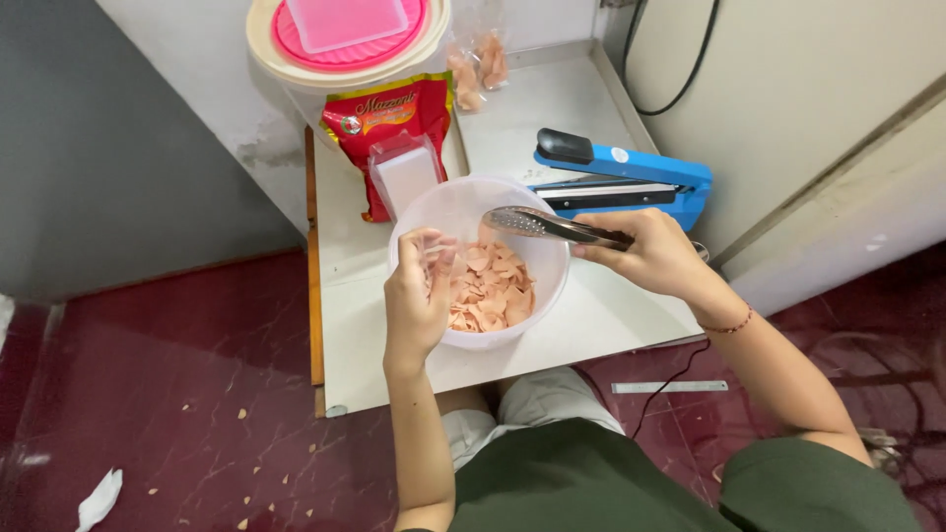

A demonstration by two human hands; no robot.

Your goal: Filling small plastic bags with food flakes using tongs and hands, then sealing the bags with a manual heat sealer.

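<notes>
Dark red floor tiles lie under our small white bench (591, 325). Our right hand (655, 258) grips metal tongs (552, 226), shut over the clear bowl (480, 258). Our left hand (419, 296) is curled at the bowl's near rim, pinching what looks like a thin clear bag. Pink chips (490, 291) sit in the bowl between our hands. Past our right hand stands a blue sealer (631, 177). Past our left hand lies a red packet (394, 123).

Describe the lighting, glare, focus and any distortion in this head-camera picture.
Head view: soft, even light, with only faint shadows under the white bowl; a glint on the metal tongs in the right hand; the left hand and the chips are sharp; the wide lens slants the wall and the table edges.
</notes>
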